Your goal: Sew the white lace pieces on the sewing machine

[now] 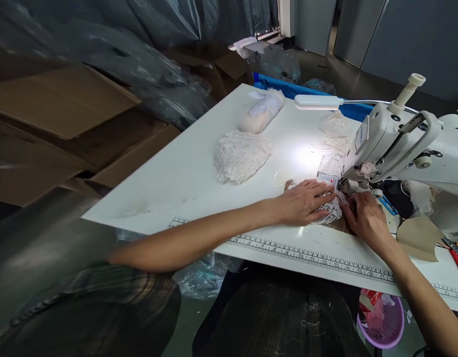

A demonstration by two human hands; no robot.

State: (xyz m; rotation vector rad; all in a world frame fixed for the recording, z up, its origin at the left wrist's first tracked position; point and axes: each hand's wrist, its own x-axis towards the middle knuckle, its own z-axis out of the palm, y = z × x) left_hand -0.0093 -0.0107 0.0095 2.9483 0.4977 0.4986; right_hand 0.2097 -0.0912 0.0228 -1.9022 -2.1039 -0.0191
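Note:
My left hand [301,202] lies flat on a piece of white lace [331,208], pressing it onto the white sewing table [184,173]. My right hand [366,218] pinches the same lace at its right edge, just in front of the needle area of the white sewing machine [403,144]. A brown fabric piece lies partly under the lace and both hands. The machine's lamp [316,102] lights the spot behind my fingers.
A heap of white lace [241,155] and a wrapped pale bundle [260,113] lie further back on the table. A printed ruler [325,259] runs along the front edge. Scissors [455,248] and a tan cutout [418,237] lie right. Cardboard boxes [58,114] stand left; a purple basket [383,322] sits below.

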